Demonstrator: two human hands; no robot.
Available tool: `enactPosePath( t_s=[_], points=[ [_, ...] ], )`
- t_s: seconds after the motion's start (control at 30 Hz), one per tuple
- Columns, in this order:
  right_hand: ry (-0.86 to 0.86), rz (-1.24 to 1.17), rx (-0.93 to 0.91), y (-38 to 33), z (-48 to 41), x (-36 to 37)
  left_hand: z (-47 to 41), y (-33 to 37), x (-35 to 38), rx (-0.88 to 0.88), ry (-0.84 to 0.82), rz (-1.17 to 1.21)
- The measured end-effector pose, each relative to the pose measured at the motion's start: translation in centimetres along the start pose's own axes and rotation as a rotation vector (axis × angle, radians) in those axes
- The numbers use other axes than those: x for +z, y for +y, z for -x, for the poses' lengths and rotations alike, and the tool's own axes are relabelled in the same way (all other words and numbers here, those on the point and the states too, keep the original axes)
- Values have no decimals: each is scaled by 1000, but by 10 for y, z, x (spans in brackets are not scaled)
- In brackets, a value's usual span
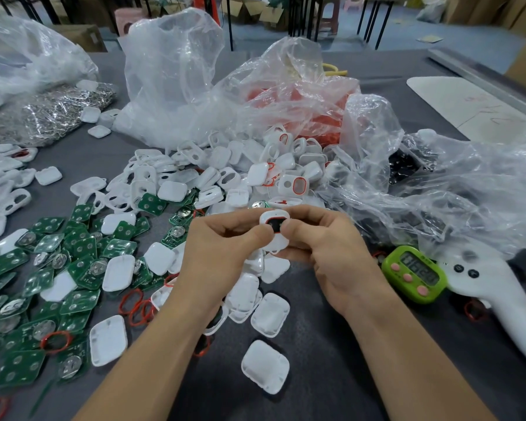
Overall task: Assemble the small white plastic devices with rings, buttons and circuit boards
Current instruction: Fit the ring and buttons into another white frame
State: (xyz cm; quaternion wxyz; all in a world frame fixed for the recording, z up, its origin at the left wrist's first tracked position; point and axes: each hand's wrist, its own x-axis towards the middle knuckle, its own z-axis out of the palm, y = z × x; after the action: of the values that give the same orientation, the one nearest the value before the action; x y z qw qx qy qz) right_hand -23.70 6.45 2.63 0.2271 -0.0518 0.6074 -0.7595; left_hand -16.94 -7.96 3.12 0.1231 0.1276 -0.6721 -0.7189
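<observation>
1. Far left, green boards (73,268) lie strewn over the grey table (331,344), many overlapping, some carrying a round silver cell. No print on them is readable.
2. Red rings (134,305) sit in a loose bunch at the boards' near edge, just left of the left forearm.
3. The left hand (225,247) comes in from bottom centre, back of the hand up, fingers curled under. Its thumb presses the front of the shell (276,214).
4. That shell is right between the two hands, lifted above the table: white, with a red ring round a dark window. Both thumbs meet on it.
5. White covers (269,367) lie under and just below the hands, and a bigger pile (225,171) of shells spreads beyond the knuckles.
6. The right hand (331,256) mirrors the left, fingers curled beneath the shell and thumb clamped on its face. So both hands are pinching the same piece.
7. Right of that wrist there's a green timer (413,273) with pink buttons, its digits too blurred to read.
8. Touching the timer's right side is a white controller (492,287) with two dark buttons.
</observation>
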Motion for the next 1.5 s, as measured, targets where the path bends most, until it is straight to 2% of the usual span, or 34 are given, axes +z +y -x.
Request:
enactPosePath(
  t_s=[0.4,0.67,0.87,1.03,1.23,1.4,1.5],
  points=[
    [194,125,-120,8,3,10,0,-2,2,75,11,-80],
    [129,132,-53,3,2,10,-3,-6,1,25,75,-86],
    [95,159,-168,4,2,6,-3,-9,-2,103,139,-155],
    [116,355,-283,2,1,-2,-4,-6,-3,156,59,-135],
    [-130,134,-163,-5,2,-11,-5,-6,-13,129,-116,-31],
    [-242,44,-104,-11,7,-13,-5,-5,-20,87,-238,89],
    [-255,-1,-92,-11,7,-11,-6,-5,-20,66,-227,108]
  ],
)
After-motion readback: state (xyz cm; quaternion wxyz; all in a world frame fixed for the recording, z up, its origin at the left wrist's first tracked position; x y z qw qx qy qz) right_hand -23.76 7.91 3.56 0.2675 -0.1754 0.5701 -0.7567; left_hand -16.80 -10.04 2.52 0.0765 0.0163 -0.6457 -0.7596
